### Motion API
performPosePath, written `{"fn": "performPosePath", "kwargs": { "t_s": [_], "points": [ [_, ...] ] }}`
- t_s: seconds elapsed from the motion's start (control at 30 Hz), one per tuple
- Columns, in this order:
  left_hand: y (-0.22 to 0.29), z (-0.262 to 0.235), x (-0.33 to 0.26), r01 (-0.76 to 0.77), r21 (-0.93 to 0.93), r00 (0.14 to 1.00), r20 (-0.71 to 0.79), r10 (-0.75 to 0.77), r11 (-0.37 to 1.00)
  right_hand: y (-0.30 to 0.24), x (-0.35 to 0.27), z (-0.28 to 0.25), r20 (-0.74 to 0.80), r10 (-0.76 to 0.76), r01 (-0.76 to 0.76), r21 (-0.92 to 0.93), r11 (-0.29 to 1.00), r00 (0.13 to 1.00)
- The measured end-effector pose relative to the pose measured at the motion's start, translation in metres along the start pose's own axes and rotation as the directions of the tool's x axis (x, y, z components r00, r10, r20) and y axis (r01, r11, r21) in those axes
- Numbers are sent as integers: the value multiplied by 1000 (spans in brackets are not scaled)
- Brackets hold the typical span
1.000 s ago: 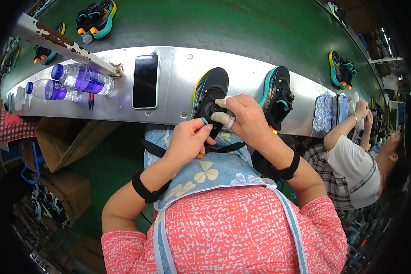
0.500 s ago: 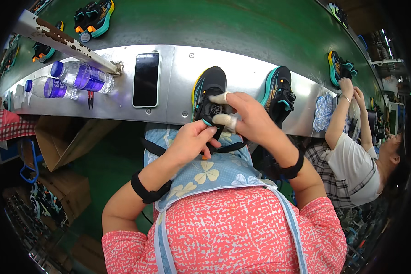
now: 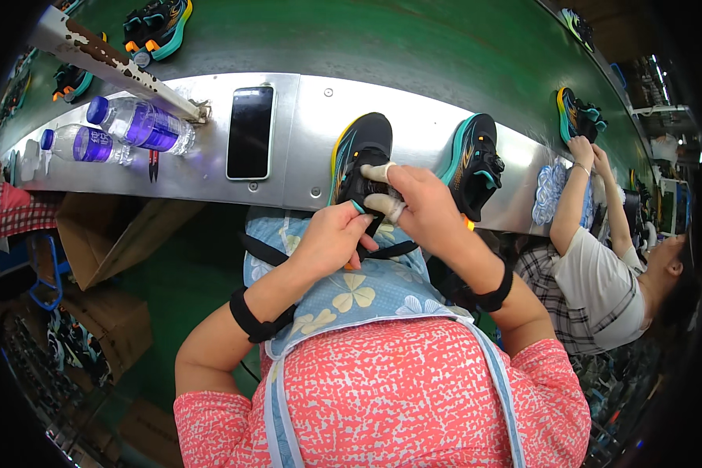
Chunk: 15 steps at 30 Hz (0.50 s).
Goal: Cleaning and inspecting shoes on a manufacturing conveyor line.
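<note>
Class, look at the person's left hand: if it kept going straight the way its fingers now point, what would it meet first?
Probably the black shoe on the metal shelf. The left hand points up and right at its heel, already touching or nearly so; depth is unclear.

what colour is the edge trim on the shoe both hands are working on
Yellow along its left edge, on a black shoe, seen in the head view.
</note>
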<state>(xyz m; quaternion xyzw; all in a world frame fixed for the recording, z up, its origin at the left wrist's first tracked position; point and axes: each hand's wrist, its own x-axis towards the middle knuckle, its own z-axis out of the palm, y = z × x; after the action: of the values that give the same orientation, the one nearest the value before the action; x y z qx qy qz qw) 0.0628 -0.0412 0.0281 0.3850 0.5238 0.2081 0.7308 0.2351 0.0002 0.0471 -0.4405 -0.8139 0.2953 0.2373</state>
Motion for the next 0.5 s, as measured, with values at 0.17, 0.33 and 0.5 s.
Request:
{"fn": "performPosePath", "kwargs": {
  "t_s": [0.17, 0.33, 0.5],
  "points": [
    [2, -2, 0, 16, 0, 1000, 9, -16, 1000, 7, 6, -4, -16, -67, 65, -103, 993, 998],
    [0, 1, 1, 35, 3, 999, 11, -35, 999, 3, 2, -9, 53, -50, 46, 69, 997, 997],
    [5, -1, 0, 30, -31, 999, 21, -29, 999, 8, -3, 0, 2, -12, 12, -189, 982, 1000]
  ]
}}
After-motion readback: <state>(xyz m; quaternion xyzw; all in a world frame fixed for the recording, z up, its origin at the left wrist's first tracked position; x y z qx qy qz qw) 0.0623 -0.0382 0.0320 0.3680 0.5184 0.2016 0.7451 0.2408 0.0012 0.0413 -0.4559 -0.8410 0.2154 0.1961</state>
